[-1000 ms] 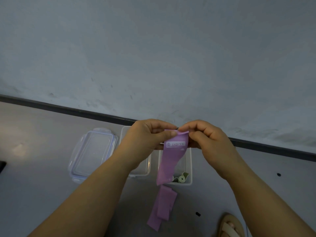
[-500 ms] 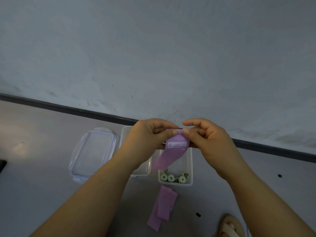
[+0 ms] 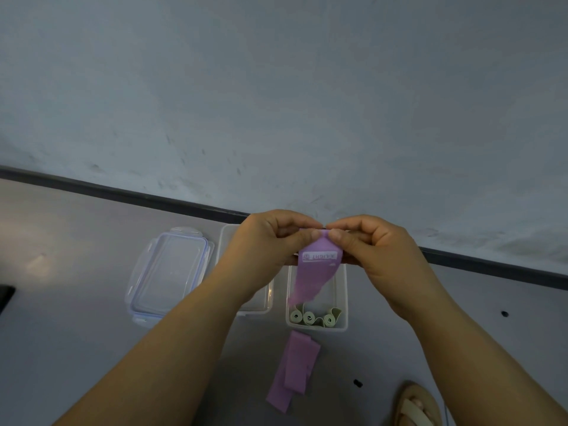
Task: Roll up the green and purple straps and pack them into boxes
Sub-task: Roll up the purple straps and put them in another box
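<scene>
While the roll is only just begun at the top edge, the items stand as follows.

- Lid (image 3: 169,278): clear, blue-trimmed, flat on the floor.
- Empty box (image 3: 259,305): clear, just beside the lid, partly behind the left forearm.
- Left hand (image 3: 270,241): fingers curled, thumb and forefinger pinching the top edge of the purple strap (image 3: 316,275).
- Purple strap: held in the air above the boxes, white label facing the camera, free end dangling over the second box (image 3: 343,299).
- Right hand (image 3: 378,247): fingers curled, pinching the same edge, tips meeting the left's.
- Second box: holds 3 green rolls (image 3: 309,318).
- Spare purple straps (image 3: 296,368): overlapping, flat on the floor before that box.

Risk: the band looks limp. A loose first turn could spring open or wind crooked, and a slipped pinch would drop it onto the green rolls.

Change: against 1.0 s ago the free end hangs shorter, uncovering the green rolls. Against 0.5 s ago it hangs straighter.
</scene>
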### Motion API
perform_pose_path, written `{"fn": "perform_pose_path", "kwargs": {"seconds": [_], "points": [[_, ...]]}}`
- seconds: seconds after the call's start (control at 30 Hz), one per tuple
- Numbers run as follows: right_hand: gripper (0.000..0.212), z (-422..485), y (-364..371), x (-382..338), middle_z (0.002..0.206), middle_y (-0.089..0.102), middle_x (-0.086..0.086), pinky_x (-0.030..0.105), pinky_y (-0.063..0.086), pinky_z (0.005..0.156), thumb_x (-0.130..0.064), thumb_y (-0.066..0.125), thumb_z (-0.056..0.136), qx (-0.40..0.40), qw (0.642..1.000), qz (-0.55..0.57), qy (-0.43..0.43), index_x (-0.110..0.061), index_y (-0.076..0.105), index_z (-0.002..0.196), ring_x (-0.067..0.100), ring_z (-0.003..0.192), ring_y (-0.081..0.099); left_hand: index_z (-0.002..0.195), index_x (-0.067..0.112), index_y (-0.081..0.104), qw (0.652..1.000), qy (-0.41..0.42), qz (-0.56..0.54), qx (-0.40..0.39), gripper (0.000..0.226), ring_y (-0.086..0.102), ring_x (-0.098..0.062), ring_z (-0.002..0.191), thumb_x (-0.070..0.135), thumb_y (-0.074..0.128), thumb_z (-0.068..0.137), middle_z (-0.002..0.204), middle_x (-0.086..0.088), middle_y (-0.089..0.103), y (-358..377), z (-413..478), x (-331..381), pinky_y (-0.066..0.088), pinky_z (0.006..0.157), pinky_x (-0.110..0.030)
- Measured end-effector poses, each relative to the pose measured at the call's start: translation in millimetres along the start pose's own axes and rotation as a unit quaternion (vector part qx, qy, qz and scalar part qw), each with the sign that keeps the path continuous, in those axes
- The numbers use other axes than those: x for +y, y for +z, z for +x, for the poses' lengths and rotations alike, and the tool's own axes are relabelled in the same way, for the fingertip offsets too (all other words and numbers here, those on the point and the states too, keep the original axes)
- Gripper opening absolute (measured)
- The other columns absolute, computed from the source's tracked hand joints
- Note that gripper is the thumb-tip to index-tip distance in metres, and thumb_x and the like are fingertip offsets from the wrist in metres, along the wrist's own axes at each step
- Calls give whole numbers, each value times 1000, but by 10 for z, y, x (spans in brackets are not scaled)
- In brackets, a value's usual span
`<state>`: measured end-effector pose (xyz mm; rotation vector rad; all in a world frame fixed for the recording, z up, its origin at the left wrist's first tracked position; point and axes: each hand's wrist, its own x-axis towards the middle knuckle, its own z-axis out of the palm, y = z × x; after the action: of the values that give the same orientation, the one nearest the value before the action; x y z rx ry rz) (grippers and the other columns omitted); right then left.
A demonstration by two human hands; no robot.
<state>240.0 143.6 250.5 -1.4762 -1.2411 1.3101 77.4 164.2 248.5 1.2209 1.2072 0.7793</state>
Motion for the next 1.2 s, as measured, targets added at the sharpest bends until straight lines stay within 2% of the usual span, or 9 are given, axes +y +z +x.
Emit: {"fn": "perform_pose_path", "kwargs": {"seconds": [0.2, 0.37, 0.5, 0.6, 0.77, 0.9, 1.03, 1.13, 1.2], "points": [[8, -4, -2, 4, 80, 72, 5, 27, 57, 75, -16, 66, 79, -3, 1000, 16, 1, -22, 67, 84, 14, 77, 70, 90, 12, 71, 1000, -12, -10, -2, 11, 69, -15, 73, 5, 67, 83, 84, -11, 74, -13, -6, -7, 59, 68, -25], [14, 4, 8, 19, 81, 72, 1, 29, 57, 76, -11, 66, 81, -8, 1000, -24, -12, -25, 68, 82, 13, 79, 69, 84, 17, 71, 1000, -10, 9, 1, 12, 66, -8, 65, 5, 68, 82, 74, -2, 73, -13, -22, -8, 56, 63, -19], [6, 0, 26, 12, 81, 72, 0, 25, 57, 72, -22, 61, 84, 4, 1000, 17, 10, -23, 66, 86, 12, 76, 69, 80, 21, 72, 1000, 3, 20, 16, 15, 66, -7, 65, 7, 69, 81, 71, 2, 72, -15, -26, -1, 56, 63, -19], [14, -3, 29, 14, 80, 73, -1, 22, 57, 71, -30, 59, 82, -3, 1000, 1, 21, -20, 67, 89, 11, 75, 69, 80, 22, 72, 999, 11, 33, 19, 15, 66, -6, 65, 7, 70, 80, 70, 4, 72, -14, -28, 1, 56, 65, -19], [8, 10, 33, 15, 76, 73, -3, 16, 55, 66, -26, 63, 78, 0, 1000, -7, 16, -21, 67, 82, 8, 71, 69, 86, 19, 72, 1000, 6, 23, 11, 16, 67, -8, 68, 4, 69, 81, 77, -1, 73, -6, -37, 5, 56, 65, -19], [3, 22, 11, 37, 77, 72, -2, 17, 55, 66, -20, 66, 80, 13, 1000, 3, 14, -23, 67, 81, 8, 72, 68, 98, 13, 70, 1000, -10, -8, 5, 18, 68, -18, 75, 9, 70, 80, 86, -15, 72, 5, -34, 16, 58, 69, -24], [7, 20, 7, 37, 81, 71, 4, 21, 56, 70, -21, 68, 76, 15, 1000, 14, 11, -22, 67, 82, 11, 75, 68, 85, 14, 73, 1000, -9, -7, 10, 7, 70, -17, 77, 12, 71, 79, 80, -6, 74, 2, -29, 22, 59, 72, -26], [14, 13, 13, 25, 76, 70, 2, 21, 57, 70, -26, 68, 68, 8, 1000, 27, 9, -23, 66, 81, 9, 72, 67, 85, 16, 73, 1000, -2, -1, 20, 9, 69, -14, 75, 10, 72, 78, 80, -5, 74, -10, -20, 8, 58, 71, -23], [12, 18, 16, 23, 76, 70, 1, 21, 56, 69, -23, 67, 72, 2, 999, 44, 12, -21, 66, 84, 9, 73, 67, 85, 17, 73, 1000, 5, 3, 28, 11, 69, -12, 75, 8, 72, 77, 81, -3, 74, -16, -18, 3, 57, 70, -20]]}}
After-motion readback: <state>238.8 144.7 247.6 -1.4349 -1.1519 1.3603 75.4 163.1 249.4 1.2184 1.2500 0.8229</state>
